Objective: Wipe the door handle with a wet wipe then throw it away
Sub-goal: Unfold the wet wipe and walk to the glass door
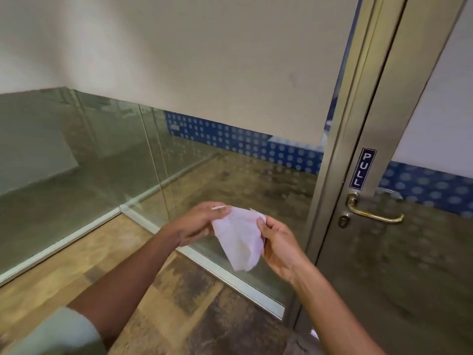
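The person's left hand (pixel 202 222) pinches the upper left edge of a thin, pale white wet wipe (pixel 239 238) between thumb and fingertips, the grip closed tight on the fabric with the remaining fingers curled in beneath. The right hand (pixel 277 243) holds the wipe's upper right edge in the same way, thumb (pixel 261 222) pressed on the front of the sheet and fingers behind it, so both grips are shut on the wipe and it is stretched between them. The wipe hangs crumpled from the two grips, narrowing to a loose point below and between the hands. To the right of the right grip and slightly above it, well apart from the wipe, a curved brass lever door handle (pixel 372 211) projects from a brushed metal door frame (pixel 384 119), with a small keyhole (pixel 343 221) just below its base and a dark blue sticker reading PULL (pixel 363 169) above it. Beyond the hands stands a clear glass panel (pixel 102 155) in a pale metal floor rail (pixel 230 275), over mottled brown flooring (pixel 184 308).
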{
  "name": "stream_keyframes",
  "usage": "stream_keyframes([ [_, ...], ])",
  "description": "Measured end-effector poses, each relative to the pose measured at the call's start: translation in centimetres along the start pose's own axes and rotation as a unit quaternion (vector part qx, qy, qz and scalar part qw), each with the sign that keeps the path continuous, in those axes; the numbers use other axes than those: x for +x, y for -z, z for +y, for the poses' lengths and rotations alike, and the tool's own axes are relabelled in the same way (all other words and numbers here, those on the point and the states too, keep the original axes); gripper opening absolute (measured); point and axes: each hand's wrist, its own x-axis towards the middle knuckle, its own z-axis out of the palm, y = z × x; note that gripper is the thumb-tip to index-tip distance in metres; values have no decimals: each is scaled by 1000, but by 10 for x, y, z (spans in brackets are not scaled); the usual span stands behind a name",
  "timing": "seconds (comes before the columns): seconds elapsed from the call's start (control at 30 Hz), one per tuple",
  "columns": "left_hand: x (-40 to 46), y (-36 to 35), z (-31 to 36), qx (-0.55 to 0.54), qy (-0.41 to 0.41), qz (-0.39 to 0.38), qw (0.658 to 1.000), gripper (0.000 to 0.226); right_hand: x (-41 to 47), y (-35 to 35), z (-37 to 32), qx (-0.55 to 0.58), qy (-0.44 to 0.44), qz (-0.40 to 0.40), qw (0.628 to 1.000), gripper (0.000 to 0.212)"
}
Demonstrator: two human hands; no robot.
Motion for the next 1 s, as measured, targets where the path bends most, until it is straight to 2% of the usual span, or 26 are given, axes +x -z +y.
stream_keyframes([
  [0.1, 22, -20, -16, -226, 0, -25, 974, 30, 3, 5, -3, 20, 32, 71, 997, 26],
  [0.17, 34, -35, -22, -282, -1, -38, 959, 34, 5, 11, -6, 37, 51, 128, 990, 25],
  [0.3, 55, -59, -32, -269, 37, -23, 962, 30, -2, 28, -12, 70, 62, 210, 973, 26],
  [0.47, 83, -76, -35, -271, 43, -40, 961, 15, -20, 56, -29, 121, 68, 278, 950, 27],
  [0.53, 95, -84, -35, -269, 38, -50, 961, 23, -28, 72, -37, 122, 73, 294, 945, 25],
  [0.63, 116, -111, -37, -229, 13, -59, 971, 39, -46, 111, -50, 73, 99, 340, 932, 26],
  [0.77, 125, -121, -43, -150, -22, -49, 987, 13, -56, 128, -45, -19, 97, 391, 915, 27],
  [0.87, 135, -148, -40, -60, -33, -65, 996, 21, -68, 155, -52, -58, 105, 437, 891, 16],
  [0.93, 142, -163, -36, 34, -50, -75, 995, 36, -74, 174, -57, -71, 113, 466, 875, 10],
  [1.0, 149, -178, -31, 191, -86, -60, 976, 41, -81, 193, -60, -88, 127, 482, 862, 12],
])
